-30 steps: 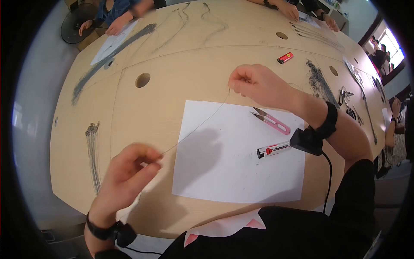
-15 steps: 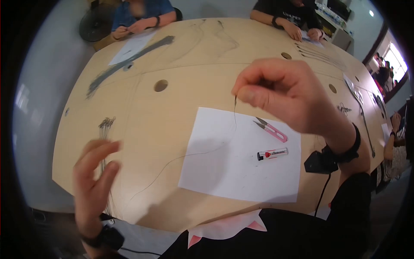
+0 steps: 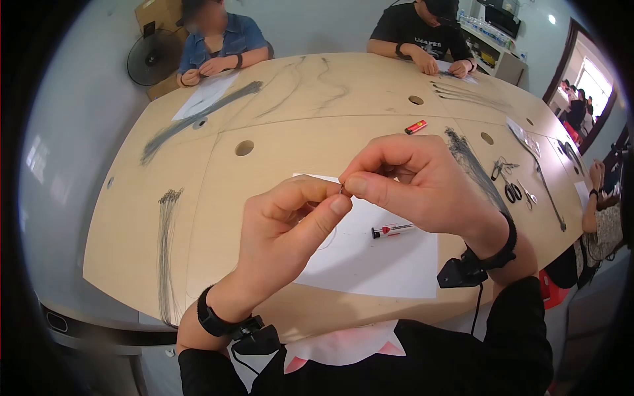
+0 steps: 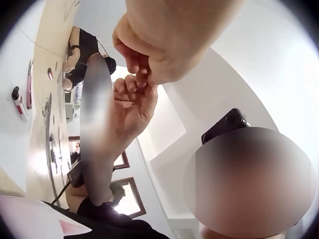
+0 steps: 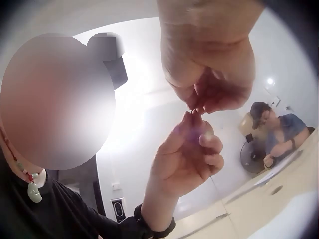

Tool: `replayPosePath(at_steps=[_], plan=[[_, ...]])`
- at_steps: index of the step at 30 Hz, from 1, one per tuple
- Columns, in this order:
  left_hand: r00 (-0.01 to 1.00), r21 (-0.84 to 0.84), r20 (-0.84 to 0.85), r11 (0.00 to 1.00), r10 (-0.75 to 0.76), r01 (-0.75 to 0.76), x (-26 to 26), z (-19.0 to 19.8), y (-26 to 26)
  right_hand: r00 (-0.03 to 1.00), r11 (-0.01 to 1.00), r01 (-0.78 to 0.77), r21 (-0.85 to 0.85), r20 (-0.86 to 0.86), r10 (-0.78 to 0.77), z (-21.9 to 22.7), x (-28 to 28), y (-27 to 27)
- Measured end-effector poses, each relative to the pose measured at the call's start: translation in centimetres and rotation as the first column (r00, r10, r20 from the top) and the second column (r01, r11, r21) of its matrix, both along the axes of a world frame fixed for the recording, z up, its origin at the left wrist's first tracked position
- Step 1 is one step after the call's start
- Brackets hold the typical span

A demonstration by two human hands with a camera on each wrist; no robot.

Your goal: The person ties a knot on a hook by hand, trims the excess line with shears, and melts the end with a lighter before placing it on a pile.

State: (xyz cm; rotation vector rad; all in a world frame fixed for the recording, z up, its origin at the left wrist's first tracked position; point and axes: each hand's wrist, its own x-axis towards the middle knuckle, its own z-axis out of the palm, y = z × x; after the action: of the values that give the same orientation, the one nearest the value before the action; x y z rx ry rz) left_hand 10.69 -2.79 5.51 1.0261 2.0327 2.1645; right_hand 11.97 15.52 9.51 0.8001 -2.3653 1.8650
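Observation:
In the head view my left hand and right hand meet above the white paper. Thumb and forefinger of each pinch a thin dark thread, their fingertips right together; most of the thread is hidden behind the fingers. From the right wrist, the left hand appears below the right hand, tips meeting. A slim tube with a black end and red mark lies on the paper, partly covered by the right hand. The pink thread snips show beside it in the left wrist view.
A bundle of dark threads lies at left, another at right by black-handled scissors. Beyond the hands is a red lighter. The table has round holes. Two people sit across it.
My left hand came off the thread and swung left, then returned to the right hand at the centre. The right hand moved nearer, then slightly left and down, still pinching the thread.

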Motion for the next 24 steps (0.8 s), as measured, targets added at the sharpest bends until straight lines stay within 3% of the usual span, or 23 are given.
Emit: replayPosePath(at_steps=[3, 5, 6, 8, 15, 18, 20, 24], plan=[[0.993, 0.075, 0.096, 0.995, -0.074, 0.067, 0.1, 0.2, 1.0, 0.997, 0.999, 0.048, 0.024, -0.062, -0.046, 0.0, 0.6, 0.7], [0.986, 0.117, 0.145, 0.991, -0.08, 0.064, 0.1, 0.4, 1.7, 0.882, 0.972, 0.21, 0.109, -0.451, -0.14, -0.3, 0.9, 1.1], [0.986, 0.117, 0.141, 0.991, -0.087, 0.071, 0.0, 0.4, 2.0, 0.879, 0.97, 0.217, 0.109, -0.455, -0.146, -0.6, 0.6, 1.4], [0.979, 0.036, 0.141, 0.989, -0.148, 0.144, -0.3, 0.3, 2.4, 0.701, 0.953, 0.268, 0.139, -0.707, -0.094, -1.1, 0.2, 1.8], [0.975, 0.083, 0.164, 0.987, -0.153, 0.141, -1.7, -0.3, 4.1, 0.717, 0.929, 0.323, 0.183, -0.688, -0.113, -1.7, -0.4, 3.2], [0.987, 0.052, 0.135, 0.995, -0.085, 0.079, -2.6, -1.0, 4.2, 0.691, 0.911, 0.373, 0.179, -0.708, -0.144, -2.4, -1.3, 3.4], [0.999, -0.058, 0.026, 0.997, -0.04, 0.042, -3.5, -1.9, 4.1, 0.62, 0.902, 0.366, 0.23, -0.783, -0.052, -3.1, -2.0, 3.8], [0.996, -0.198, -0.086, 0.98, 0.001, -0.018, -4.3, -2.3, 4.3, 0.627, 0.865, 0.4, 0.302, -0.779, -0.018, -5.0, -3.0, 4.1]])
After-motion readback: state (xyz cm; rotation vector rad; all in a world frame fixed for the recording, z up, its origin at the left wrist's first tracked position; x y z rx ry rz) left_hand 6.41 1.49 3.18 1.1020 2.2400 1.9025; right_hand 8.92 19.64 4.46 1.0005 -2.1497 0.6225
